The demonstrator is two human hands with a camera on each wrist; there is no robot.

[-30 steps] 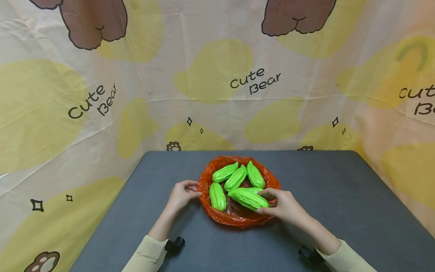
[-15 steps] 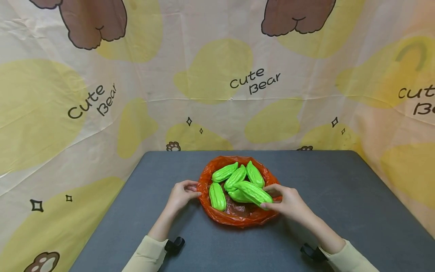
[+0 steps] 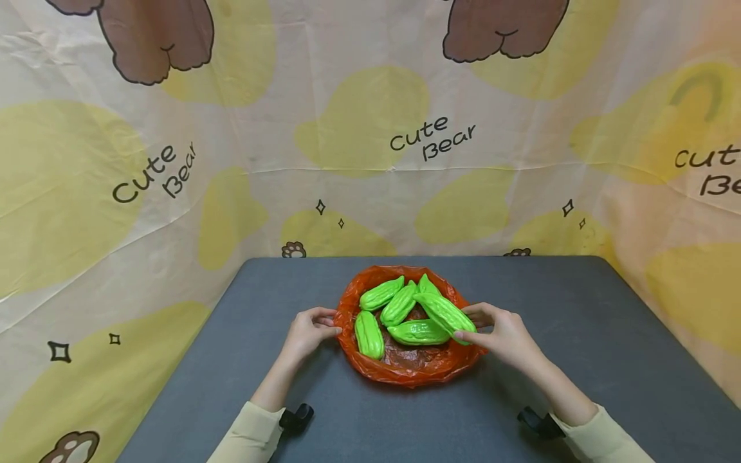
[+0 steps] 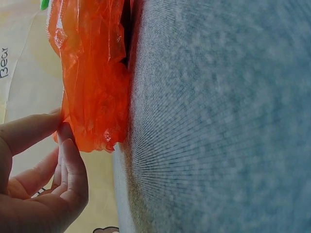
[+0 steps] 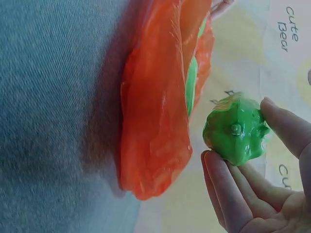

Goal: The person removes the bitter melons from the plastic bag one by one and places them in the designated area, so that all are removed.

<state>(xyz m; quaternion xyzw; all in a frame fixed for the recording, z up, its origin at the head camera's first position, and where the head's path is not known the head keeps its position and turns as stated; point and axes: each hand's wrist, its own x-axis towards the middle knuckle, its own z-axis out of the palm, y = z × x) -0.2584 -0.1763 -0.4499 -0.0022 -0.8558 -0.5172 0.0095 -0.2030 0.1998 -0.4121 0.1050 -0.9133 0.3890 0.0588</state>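
Note:
My right hand (image 3: 506, 334) holds a bright green bitter melon (image 3: 444, 314) by its near end, thumb on one side and fingers on the other. In the right wrist view this melon (image 5: 235, 128) is seen end-on, apart from the bag's side. Under it, an orange-red plastic bag (image 3: 399, 374) sits spread open in a round shape, its edge rolled. My left hand (image 3: 307, 335) pinches the bag's left edge; the left wrist view shows thumb and fingertips gripping the thin plastic (image 4: 95, 87). Several more bitter melons lie inside, including one at the left (image 3: 369, 335) and one at the middle (image 3: 418, 332).
A dark grey table (image 3: 289, 283) carries the bag near its middle. Behind and beside it hangs a cream cloth (image 3: 359, 141) with yellow patches and printed bears. Black straps with small cameras sit on the left wrist (image 3: 297, 419) and right wrist (image 3: 541, 423).
My right hand has lifted the bitter melon off the one beneath and moved it right and a little back, uncovering the melon below. The left hand has stayed at the bag's edge.

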